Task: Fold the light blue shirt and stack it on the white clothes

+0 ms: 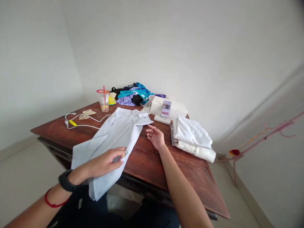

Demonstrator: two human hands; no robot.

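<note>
A white collared shirt point(118, 133) lies lengthwise on the wooden table, partly folded, its collar at the far end and its near end hanging over the front edge. My left hand point(106, 162), with a black wristband above it, rests on the near part of the shirt. Its fingers curl at the shirt's right edge and hold the fabric there. Just right of the shirt, my right hand point(155, 137) hovers over the table with its palm partly turned up. Its fingers are loosely bent and apart, holding nothing.
Folded white clothes point(192, 134) lie on the table point(152, 161) at right. Behind are a white box point(178, 108) and a heap of clothes point(136, 93). A plastic cup point(104, 101) and white cable point(83, 126) are at left. A pinkish metal stand point(256, 136) is right of the table.
</note>
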